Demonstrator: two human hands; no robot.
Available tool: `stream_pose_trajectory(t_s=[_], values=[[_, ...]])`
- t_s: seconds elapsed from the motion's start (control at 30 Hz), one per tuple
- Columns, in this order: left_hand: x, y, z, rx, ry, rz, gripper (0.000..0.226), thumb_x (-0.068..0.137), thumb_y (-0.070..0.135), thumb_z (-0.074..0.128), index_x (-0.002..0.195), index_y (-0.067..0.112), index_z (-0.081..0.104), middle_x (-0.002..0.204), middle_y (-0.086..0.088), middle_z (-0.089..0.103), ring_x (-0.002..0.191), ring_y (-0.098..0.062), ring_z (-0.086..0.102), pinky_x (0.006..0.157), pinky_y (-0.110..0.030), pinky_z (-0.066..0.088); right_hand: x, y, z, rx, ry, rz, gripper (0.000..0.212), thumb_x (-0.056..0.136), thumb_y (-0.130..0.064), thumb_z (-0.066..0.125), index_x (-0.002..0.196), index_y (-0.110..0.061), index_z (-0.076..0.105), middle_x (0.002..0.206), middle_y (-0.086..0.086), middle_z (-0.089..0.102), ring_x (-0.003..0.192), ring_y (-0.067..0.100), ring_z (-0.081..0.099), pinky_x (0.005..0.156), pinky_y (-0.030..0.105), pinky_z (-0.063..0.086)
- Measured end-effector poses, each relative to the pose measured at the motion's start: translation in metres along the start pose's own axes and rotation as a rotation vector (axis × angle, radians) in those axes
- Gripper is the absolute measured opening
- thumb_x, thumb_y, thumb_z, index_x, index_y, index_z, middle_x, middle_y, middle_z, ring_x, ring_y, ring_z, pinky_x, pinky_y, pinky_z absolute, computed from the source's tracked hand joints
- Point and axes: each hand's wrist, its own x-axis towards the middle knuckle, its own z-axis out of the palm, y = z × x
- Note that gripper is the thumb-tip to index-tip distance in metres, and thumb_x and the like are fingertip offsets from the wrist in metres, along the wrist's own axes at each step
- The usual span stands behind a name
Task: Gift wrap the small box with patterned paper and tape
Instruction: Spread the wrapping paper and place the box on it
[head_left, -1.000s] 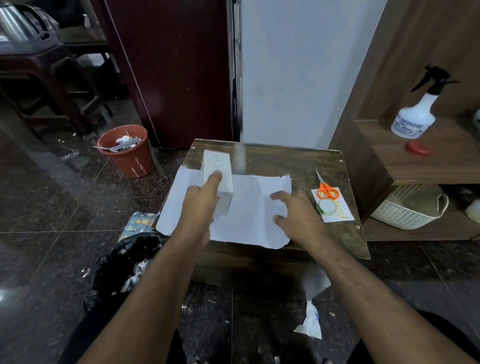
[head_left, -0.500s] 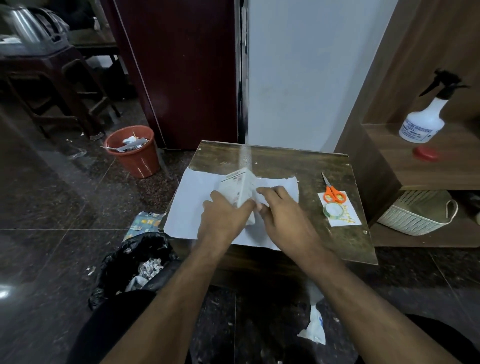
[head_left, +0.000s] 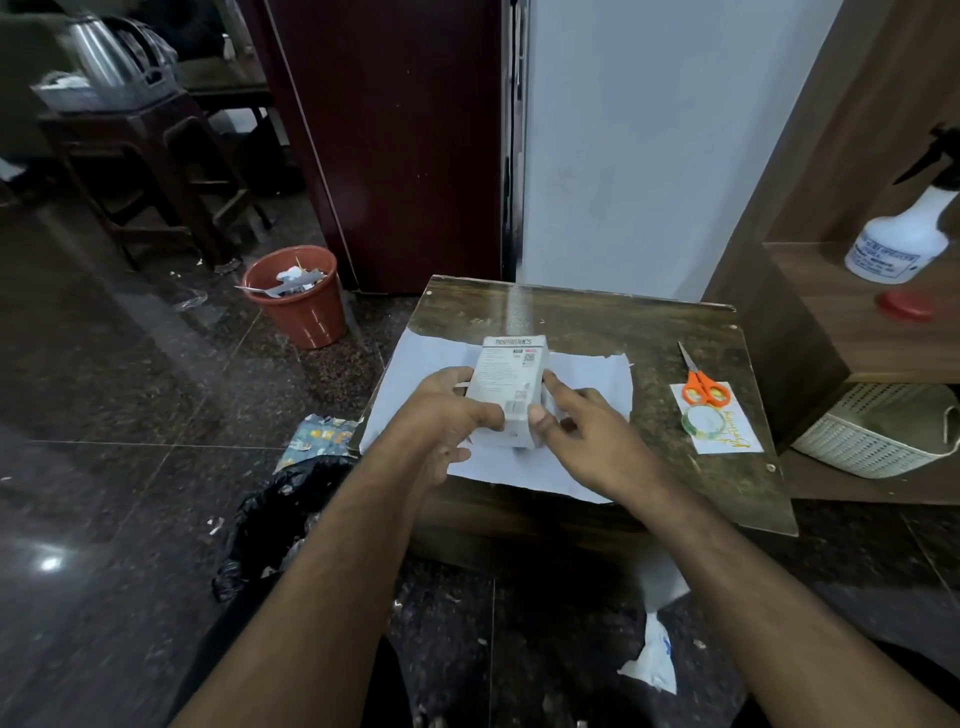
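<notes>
A small white box (head_left: 511, 376) with printed text on top lies flat on the middle of a white sheet of paper (head_left: 582, 379) spread over a low wooden table (head_left: 597, 317). My left hand (head_left: 441, 410) grips the box's left side, thumb on the near end. From the right, my right hand (head_left: 587, 431) holds the box, thumb on its near corner and index finger along its right edge. Orange scissors (head_left: 701, 387) and a roll of clear tape (head_left: 702, 420) lie on a card at the table's right.
A wooden shelf unit (head_left: 841, 332) stands right of the table with a spray bottle (head_left: 904, 239), a red lid (head_left: 906, 305) and a white basket (head_left: 878, 436). On the floor are an orange bin (head_left: 298, 293), a black bag (head_left: 280, 525) and paper scraps (head_left: 652, 660).
The box stood at the sheet's left a second ago under my left hand alone. Both hands then tipped it, and it now lies flat at the sheet's middle, printed face up.
</notes>
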Motion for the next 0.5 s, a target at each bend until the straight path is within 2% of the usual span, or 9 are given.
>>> stream_pose_trajectory(t_s=[0.1,0.17,0.2,0.27,0.3,0.33,0.4,0.43,0.5], values=[[-0.002,-0.001,-0.002,-0.026,-0.009,0.033,0.071,0.076,-0.003,0.083,0.136,0.021,0.055,0.122,0.001,0.071,0.118,-0.023,0.063,0.088,-0.042,0.047,-0.002,-0.002,-0.004,0.087,-0.005,-0.001,0.070,0.099,-0.068,0.038,0.161,-0.048,0.013,0.155,-0.004,0.040,0.127,0.017,0.054,0.093,0.030,0.039],[-0.007,0.001,-0.001,-0.050,-0.050,0.054,0.074,0.068,0.020,0.096,0.131,0.023,0.056,0.124,0.002,0.070,0.115,-0.021,0.065,0.090,-0.043,0.051,-0.004,-0.005,-0.008,0.230,0.017,-0.029,0.068,0.099,-0.065,0.044,0.159,-0.051,0.017,0.154,-0.011,0.040,0.124,0.010,0.054,0.096,0.027,0.040],[-0.010,0.002,0.000,-0.066,-0.078,0.061,0.075,0.062,0.035,0.095,0.125,0.024,0.058,0.122,0.001,0.071,0.112,-0.020,0.067,0.093,-0.044,0.054,-0.005,-0.006,-0.010,0.297,0.024,-0.066,0.066,0.098,-0.062,0.048,0.158,-0.053,0.021,0.152,-0.018,0.041,0.124,0.004,0.053,0.098,0.025,0.041],[-0.016,0.005,0.004,-0.098,-0.099,0.078,0.075,0.057,0.058,0.085,0.118,0.025,0.059,0.114,0.000,0.075,0.106,-0.020,0.071,0.099,-0.047,0.055,-0.010,-0.009,-0.011,0.396,-0.005,-0.179,0.065,0.097,-0.056,0.056,0.155,-0.057,0.027,0.153,-0.031,0.037,0.131,-0.012,0.046,0.109,0.025,0.042],[-0.016,0.006,0.005,-0.114,-0.092,0.097,0.078,0.059,0.065,0.081,0.122,0.023,0.060,0.111,0.000,0.077,0.104,-0.020,0.073,0.101,-0.049,0.055,-0.012,-0.010,-0.010,0.429,-0.033,-0.241,0.065,0.097,-0.052,0.059,0.154,-0.056,0.029,0.157,-0.033,0.033,0.135,-0.015,0.041,0.113,0.029,0.043],[-0.015,0.006,0.007,-0.161,-0.090,0.117,0.076,0.066,0.067,0.077,0.126,0.022,0.062,0.110,-0.001,0.078,0.103,-0.019,0.075,0.101,-0.051,0.055,-0.015,-0.013,-0.009,0.444,-0.051,-0.295,0.066,0.098,-0.046,0.061,0.155,-0.053,0.030,0.160,-0.033,0.030,0.140,-0.013,0.037,0.115,0.036,0.045],[-0.014,0.005,0.008,-0.383,-0.107,0.156,0.057,0.086,0.063,0.066,0.123,0.019,0.068,0.110,-0.005,0.078,0.099,-0.021,0.075,0.102,-0.051,0.054,-0.020,-0.019,-0.007,0.451,-0.037,-0.383,0.067,0.100,-0.039,0.061,0.159,-0.044,0.029,0.161,-0.030,0.032,0.147,-0.003,0.034,0.115,0.045,0.044],[-0.013,0.005,0.006,-0.529,-0.115,0.143,0.056,0.091,0.065,0.059,0.121,0.018,0.070,0.111,-0.008,0.077,0.098,-0.024,0.073,0.101,-0.051,0.053,-0.022,-0.021,-0.006,0.469,-0.014,-0.410,0.068,0.101,-0.036,0.060,0.160,-0.040,0.027,0.160,-0.029,0.036,0.149,0.001,0.034,0.116,0.046,0.042],[-0.011,0.002,0.003,-0.761,-0.141,0.120,0.069,0.092,0.073,0.050,0.127,0.017,0.070,0.117,-0.014,0.075,0.099,-0.030,0.071,0.098,-0.052,0.051,-0.023,-0.023,-0.003,0.557,0.054,-0.402,0.069,0.103,-0.033,0.057,0.162,-0.035,0.022,0.157,-0.024,0.043,0.148,0.003,0.036,0.115,0.045,0.041]])
